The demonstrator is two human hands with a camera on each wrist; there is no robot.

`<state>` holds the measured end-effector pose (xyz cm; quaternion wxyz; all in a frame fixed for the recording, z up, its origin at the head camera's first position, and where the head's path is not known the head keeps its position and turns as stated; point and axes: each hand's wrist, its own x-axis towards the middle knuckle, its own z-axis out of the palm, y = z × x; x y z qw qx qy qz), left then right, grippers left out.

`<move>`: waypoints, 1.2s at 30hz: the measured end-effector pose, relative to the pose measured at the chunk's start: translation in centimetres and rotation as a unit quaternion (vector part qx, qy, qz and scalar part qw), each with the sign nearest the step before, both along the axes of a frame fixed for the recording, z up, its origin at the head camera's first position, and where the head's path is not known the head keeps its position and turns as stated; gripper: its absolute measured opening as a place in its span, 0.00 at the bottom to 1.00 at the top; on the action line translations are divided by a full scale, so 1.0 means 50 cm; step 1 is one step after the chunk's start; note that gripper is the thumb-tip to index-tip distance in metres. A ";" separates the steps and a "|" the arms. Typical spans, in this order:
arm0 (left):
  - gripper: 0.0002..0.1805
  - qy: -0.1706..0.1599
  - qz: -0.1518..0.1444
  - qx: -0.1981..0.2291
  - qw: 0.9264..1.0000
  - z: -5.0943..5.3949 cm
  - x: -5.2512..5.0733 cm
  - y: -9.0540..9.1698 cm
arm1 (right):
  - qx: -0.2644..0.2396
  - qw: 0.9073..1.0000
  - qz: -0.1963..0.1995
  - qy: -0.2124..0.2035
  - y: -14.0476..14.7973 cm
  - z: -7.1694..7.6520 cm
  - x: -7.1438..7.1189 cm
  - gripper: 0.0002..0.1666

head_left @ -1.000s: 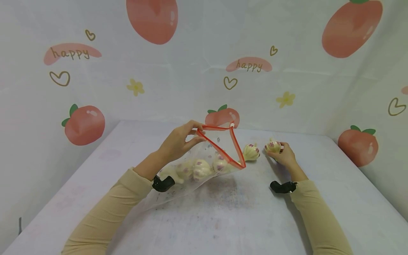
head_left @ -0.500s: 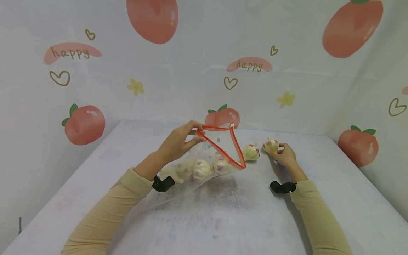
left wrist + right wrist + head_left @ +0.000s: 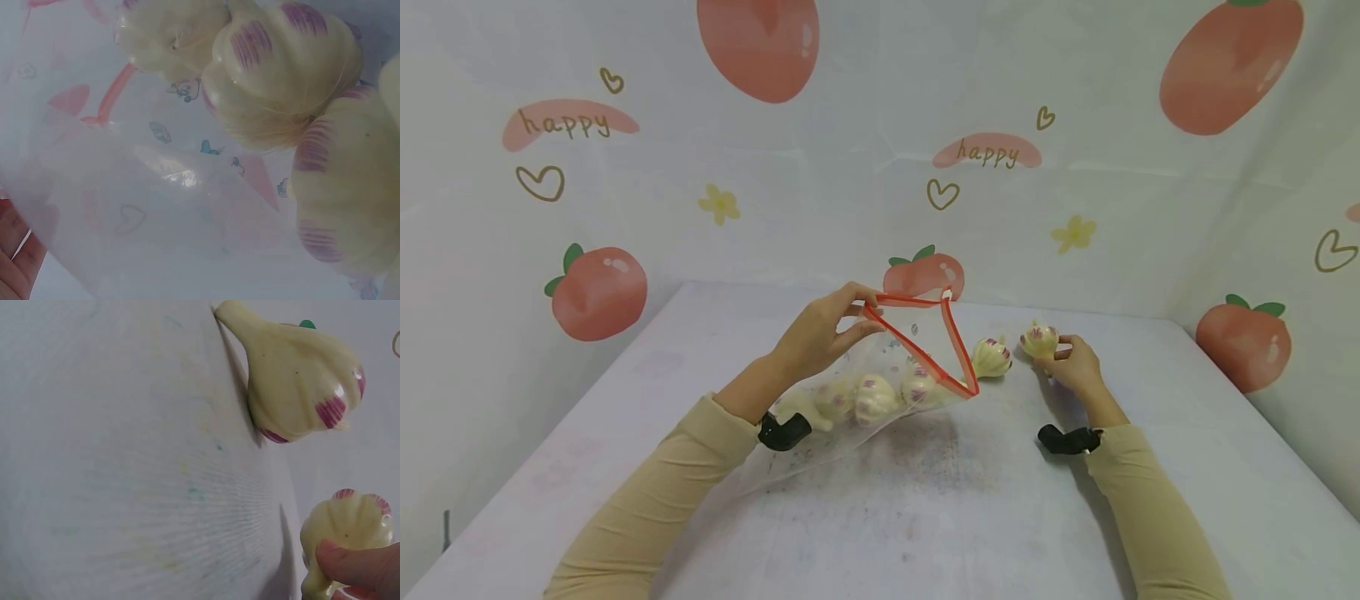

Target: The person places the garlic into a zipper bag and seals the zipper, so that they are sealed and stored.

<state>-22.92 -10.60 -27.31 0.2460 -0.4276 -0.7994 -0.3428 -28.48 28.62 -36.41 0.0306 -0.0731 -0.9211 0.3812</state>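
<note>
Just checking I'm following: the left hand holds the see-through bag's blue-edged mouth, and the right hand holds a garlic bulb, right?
Not quite: the see-through bag has a red-edged mouth, as the head view shows. The rest is right.

Garlic bulbs [image 3: 874, 400] number 6: 4 inside 1 bag [image 3: 916, 351], 1 loose on 1 table [image 3: 940, 517] and 1 in the right hand [image 3: 1077, 367]. The left wrist view takes in 4 bulbs, 1 of them a mere sliver; the right wrist view takes in 2. That hand and 1 left hand [image 3: 820, 335] make 2; there are also 2 sleeves [image 3: 655, 500] and 2 black wrist cameras [image 3: 784, 432]. On 1 backdrop [image 3: 835, 167] are printed 5 red fruits [image 3: 600, 293], 5 heart outlines [image 3: 540, 183], 2 yellow flowers [image 3: 718, 204] and 2 pink bands [image 3: 987, 151], with "happy" written 2 times. 1 pink patch [image 3: 1353, 212] is cut off at the right edge.
</note>
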 end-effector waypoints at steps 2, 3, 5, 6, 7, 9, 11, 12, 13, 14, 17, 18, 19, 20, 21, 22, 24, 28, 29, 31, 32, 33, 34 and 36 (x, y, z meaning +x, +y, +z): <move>0.16 0.000 -0.001 0.000 1.000 0.000 0.000 0.000 | -0.001 1.000 0.002 0.010 -0.002 0.006 0.005 0.42; 0.16 0.000 -0.001 -0.001 1.000 0.000 0.000 0.000 | -0.002 1.000 0.003 0.010 -0.004 0.011 0.009 0.41; 0.16 -0.002 -0.001 -0.001 1.000 0.000 -0.001 0.000 | 0.004 1.000 0.006 0.018 -0.008 0.017 0.014 0.40; 0.15 -0.003 0.000 -0.001 1.000 0.001 0.000 0.000 | 0.006 1.000 0.006 0.020 -0.009 0.020 0.016 0.40; 0.16 -0.003 0.002 -0.002 1.000 0.001 0.000 0.000 | 0.007 1.000 0.008 0.021 -0.010 0.023 0.017 0.40; 0.16 -0.005 0.005 -0.002 1.000 0.002 0.001 0.001 | 0.009 1.000 0.011 0.026 -0.008 0.026 0.018 0.39; 0.16 -0.005 0.005 -0.002 1.000 0.003 0.002 0.001 | 0.007 0.999 0.013 0.030 -0.005 0.028 0.019 0.39; 0.16 -0.005 0.006 -0.002 1.000 0.003 0.002 0.001 | 0.005 0.999 0.013 0.033 -0.004 0.029 0.019 0.39; 0.16 -0.004 0.005 -0.002 1.000 0.003 0.003 0.002 | 0.003 0.999 0.013 0.034 -0.004 0.030 0.019 0.39; 0.16 -0.003 0.005 -0.002 1.000 0.003 0.003 0.002 | 0.004 0.999 0.013 0.035 -0.004 0.032 0.020 0.39; 0.16 0.001 0.002 -0.002 1.000 0.003 0.003 0.002 | -0.002 0.999 0.013 0.032 -0.007 0.040 0.024 0.39; 0.16 0.002 0.002 -0.002 1.000 0.003 0.003 0.002 | -0.004 0.999 0.013 0.031 -0.009 0.044 0.026 0.39; 0.16 0.004 0.002 -0.002 1.000 0.003 0.003 0.002 | -0.006 0.999 0.014 0.031 -0.010 0.047 0.029 0.40; 0.16 0.005 0.002 -0.002 1.000 0.003 0.003 0.002 | -0.006 0.999 0.017 0.032 -0.012 0.050 0.031 0.40; 0.16 0.006 0.001 -0.002 1.000 0.003 0.003 0.002 | -0.008 0.999 0.018 0.033 -0.013 0.053 0.033 0.40; 0.16 0.006 0.000 -0.002 1.000 0.003 0.002 0.002 | -0.010 0.999 0.020 0.036 -0.014 0.055 0.034 0.40; 0.16 0.006 0.000 -0.003 1.000 0.003 0.001 0.002 | -0.010 0.999 0.025 0.042 -0.015 0.060 0.036 0.40; 0.16 0.007 0.001 -0.004 1.000 0.002 0.000 0.002 | -0.012 0.998 0.031 0.048 -0.021 0.069 0.040 0.40; 0.16 0.007 0.001 -0.004 1.000 0.002 0.000 0.003 | -0.011 0.998 0.033 0.051 -0.022 0.071 0.041 0.40; 0.16 0.008 0.000 -0.003 1.000 0.002 0.000 0.003 | -0.012 0.998 0.037 0.053 -0.026 0.075 0.044 0.40; 0.16 0.008 0.000 -0.004 1.000 0.002 0.000 0.003 | -0.012 0.998 0.038 0.055 -0.027 0.077 0.046 0.40; 0.16 0.008 -0.001 -0.003 1.000 0.002 0.001 0.003 | -0.011 0.998 0.040 0.056 -0.029 0.079 0.047 0.40; 0.16 0.008 -0.002 -0.003 1.000 0.003 0.001 0.003 | -0.010 0.997 0.043 0.056 -0.030 0.081 0.049 0.40; 0.16 0.009 -0.004 -0.002 1.000 0.003 0.001 0.003 | -0.010 0.997 0.047 0.058 -0.034 0.086 0.053 0.40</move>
